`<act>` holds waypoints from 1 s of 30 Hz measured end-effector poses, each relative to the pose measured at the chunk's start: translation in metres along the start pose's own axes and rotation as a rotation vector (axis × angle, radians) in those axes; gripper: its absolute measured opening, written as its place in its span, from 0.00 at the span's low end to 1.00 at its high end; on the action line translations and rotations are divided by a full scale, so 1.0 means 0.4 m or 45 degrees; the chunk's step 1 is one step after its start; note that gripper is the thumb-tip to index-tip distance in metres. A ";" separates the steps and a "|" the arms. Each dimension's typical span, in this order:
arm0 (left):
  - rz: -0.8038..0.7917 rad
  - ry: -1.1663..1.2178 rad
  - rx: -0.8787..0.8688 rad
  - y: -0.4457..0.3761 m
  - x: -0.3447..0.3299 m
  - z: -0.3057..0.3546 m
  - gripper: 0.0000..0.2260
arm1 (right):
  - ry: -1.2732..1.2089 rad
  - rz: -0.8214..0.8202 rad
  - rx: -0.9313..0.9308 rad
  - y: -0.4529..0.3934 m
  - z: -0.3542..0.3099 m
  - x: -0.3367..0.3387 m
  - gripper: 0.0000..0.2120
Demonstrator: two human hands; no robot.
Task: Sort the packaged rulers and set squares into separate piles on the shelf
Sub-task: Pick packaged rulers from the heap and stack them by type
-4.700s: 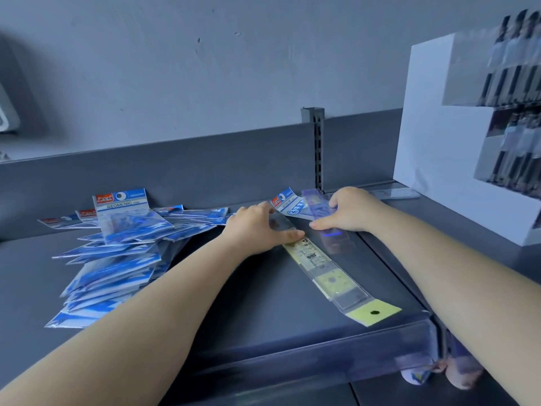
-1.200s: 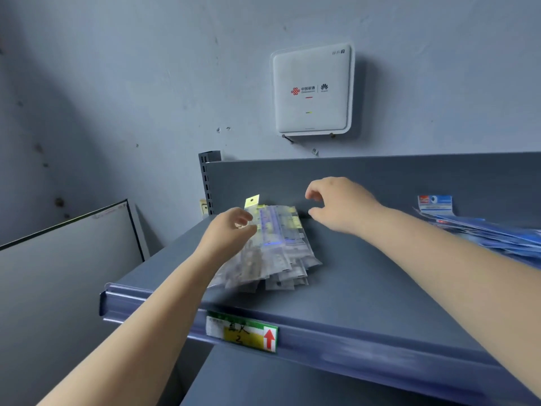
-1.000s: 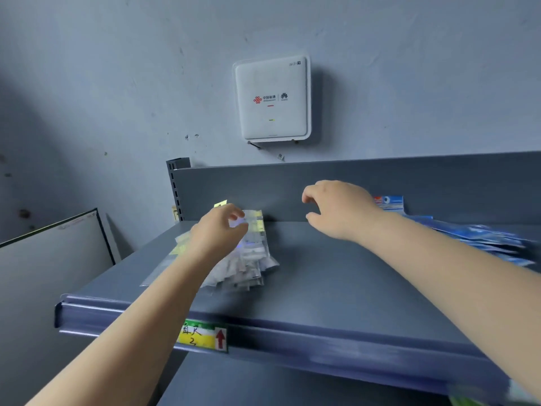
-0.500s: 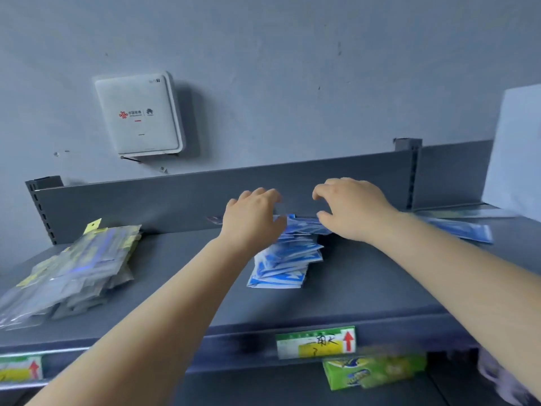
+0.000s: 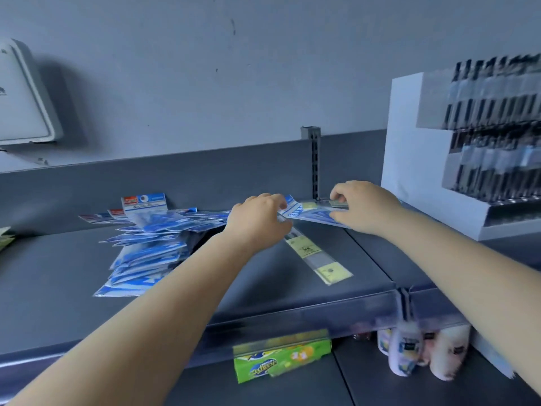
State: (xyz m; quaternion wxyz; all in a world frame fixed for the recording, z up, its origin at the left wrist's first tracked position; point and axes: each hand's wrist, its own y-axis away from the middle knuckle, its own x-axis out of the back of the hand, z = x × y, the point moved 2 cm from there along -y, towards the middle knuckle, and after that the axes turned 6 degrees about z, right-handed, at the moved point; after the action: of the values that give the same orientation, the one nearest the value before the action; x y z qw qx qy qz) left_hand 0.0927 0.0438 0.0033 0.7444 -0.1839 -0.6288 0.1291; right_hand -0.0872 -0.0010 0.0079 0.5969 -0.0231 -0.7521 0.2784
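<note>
hands at the back of the shelf, picking out the last mixed packs

green box (image 5: 282, 356) and some small white bottles (image 5: 421, 351) sit lowest and closest, on the shelf below. above them is the front lip of the grey shelf (image 5: 292, 312).

next comes one long clear ruler pack (image 5: 317, 256) with yellow ends. it lies alone and slanted on the shelf, and its far end goes under the left hand (image 5: 259, 222). that hand's fingers curl down on the pack's top end; i cannot tell if they really pinch it.

to the left is a big messy pile of blue set square packs (image 5: 146, 247), fanned out.

further back, the right hand (image 5: 363, 206) pinches a blue set square pack (image 5: 313, 213) and a clear strip by the back wall, lifted a little.

this looks like the pulling-apart step. i think the next move is to slide the blue pack over to the blue pile and carry the ruler to its own pile, of which only a corner (image 5: 4, 237) shows far left. the packs are thin and slippery, so lift slowly.

farthest back are a white display stand (image 5: 415, 159) and a white wall box (image 5: 20, 95).
</note>
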 end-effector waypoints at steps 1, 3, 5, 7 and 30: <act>-0.036 0.005 0.021 -0.009 -0.012 0.009 0.18 | -0.029 -0.039 -0.019 -0.006 0.020 -0.004 0.16; -0.117 -0.006 0.052 -0.025 -0.035 0.023 0.19 | -0.077 -0.131 -0.051 -0.022 0.052 -0.015 0.19; -0.188 -0.006 0.094 -0.037 -0.059 0.027 0.21 | -0.096 -0.224 -0.062 -0.041 0.073 -0.027 0.22; -0.241 -0.013 0.152 -0.047 -0.084 0.020 0.23 | -0.088 -0.302 -0.058 -0.064 0.086 -0.039 0.24; -0.122 0.432 0.519 -0.085 -0.142 -0.052 0.35 | -0.475 -0.472 -0.425 -0.101 0.109 -0.108 0.21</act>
State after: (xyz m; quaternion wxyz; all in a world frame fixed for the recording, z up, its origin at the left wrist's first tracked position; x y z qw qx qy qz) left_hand 0.1020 -0.0129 -0.0352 0.8660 -0.0191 -0.4641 0.1850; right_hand -0.1025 -0.0682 -0.0181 0.4773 0.0682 -0.8753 0.0368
